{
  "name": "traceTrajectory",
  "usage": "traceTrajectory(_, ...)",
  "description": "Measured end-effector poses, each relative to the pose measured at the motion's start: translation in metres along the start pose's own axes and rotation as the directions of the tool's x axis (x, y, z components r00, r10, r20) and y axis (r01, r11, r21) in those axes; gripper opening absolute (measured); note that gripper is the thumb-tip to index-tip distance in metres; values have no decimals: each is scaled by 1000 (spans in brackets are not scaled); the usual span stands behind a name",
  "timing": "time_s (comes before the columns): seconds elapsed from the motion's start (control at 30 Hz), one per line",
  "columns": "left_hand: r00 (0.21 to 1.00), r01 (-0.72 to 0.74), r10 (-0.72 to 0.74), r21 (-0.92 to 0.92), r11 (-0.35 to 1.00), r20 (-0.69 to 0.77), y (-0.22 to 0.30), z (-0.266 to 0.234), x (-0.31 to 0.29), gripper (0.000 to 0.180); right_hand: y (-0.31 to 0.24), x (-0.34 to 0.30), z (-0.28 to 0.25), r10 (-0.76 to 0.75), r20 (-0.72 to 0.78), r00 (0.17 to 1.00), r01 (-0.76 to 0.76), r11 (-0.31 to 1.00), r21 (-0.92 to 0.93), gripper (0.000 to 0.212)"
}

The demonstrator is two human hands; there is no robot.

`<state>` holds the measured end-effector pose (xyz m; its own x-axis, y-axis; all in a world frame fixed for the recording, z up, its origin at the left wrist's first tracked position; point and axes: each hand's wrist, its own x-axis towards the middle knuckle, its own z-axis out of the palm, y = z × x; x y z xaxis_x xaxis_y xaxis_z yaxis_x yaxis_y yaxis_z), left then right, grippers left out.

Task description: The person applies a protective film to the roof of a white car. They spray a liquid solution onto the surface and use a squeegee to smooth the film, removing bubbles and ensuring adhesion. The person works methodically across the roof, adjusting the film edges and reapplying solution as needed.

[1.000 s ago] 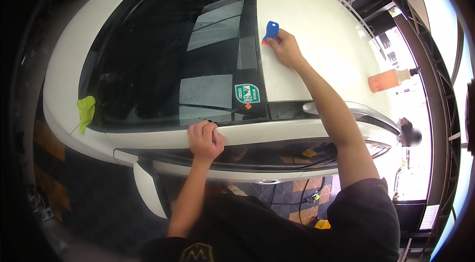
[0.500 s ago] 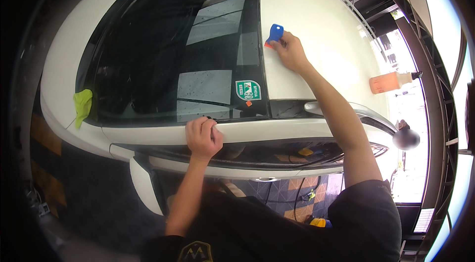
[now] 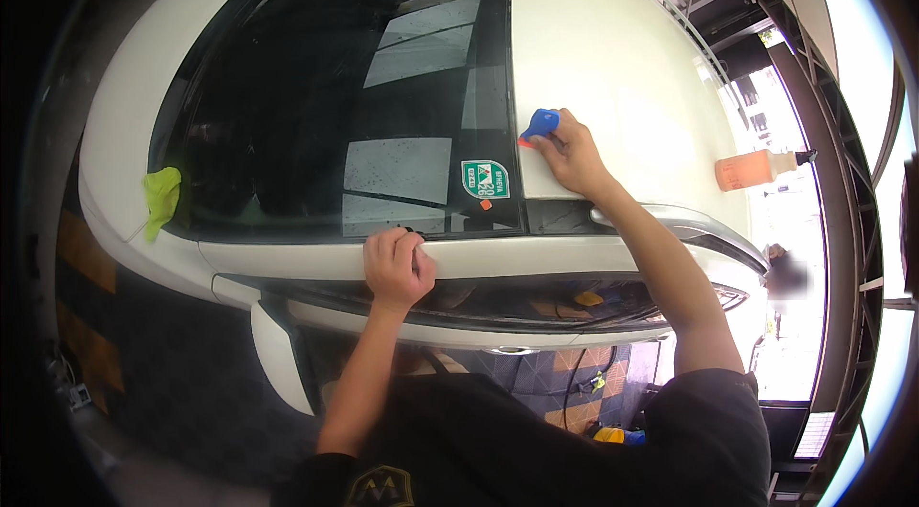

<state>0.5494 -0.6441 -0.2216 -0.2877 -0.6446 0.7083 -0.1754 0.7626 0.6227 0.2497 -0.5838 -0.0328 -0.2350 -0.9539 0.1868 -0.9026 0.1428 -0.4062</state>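
A blue squeegee with a red-orange edge is pinched in my right hand. Its edge meets the white roof, close beside the seam with the dark windshield. My left hand is curled closed over the white pillar at the windshield's near side. Something small and dark pokes out by its fingertips; what it is I cannot make out. On the glass, between both hands, are a green-and-white sticker and a small orange tag.
An orange spray bottle lies on the roof at the right, near the silver roof rail. A lime-green cloth drapes over the car's left front. The side mirror juts out below. A person shows at far right.
My right hand has drawn the squeegee toward me along the roof's front edge, and the squeegee has tilted. My left hand stays at the pillar. The view has shifted slightly.
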Motion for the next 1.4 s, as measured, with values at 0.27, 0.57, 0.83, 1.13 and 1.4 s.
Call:
traceTrajectory(0.27,1000,9,-9,-20,1000,9,4,-1,1,22,6,28,-2,188,-79,979,-187,982,11,14)
traceTrajectory(0.57,1000,3,-2,-33,999,28,7,1,-2,21,19,19,-11,144,-113,983,-140,989,38,9)
traceTrajectory(0.83,1000,-15,16,-30,999,27,7,2,1,23,13,21,-12,131,-172,976,-137,990,-28,9)
traceTrajectory(1.13,1000,-11,11,-3,1000,9,3,-4,0,23,8,-4,2,86,-97,992,-84,996,17,12)
traceTrajectory(1.4,1000,-14,14,-17,1000,11,1,-1,2,24,18,6,11,89,-114,989,-84,995,51,15)
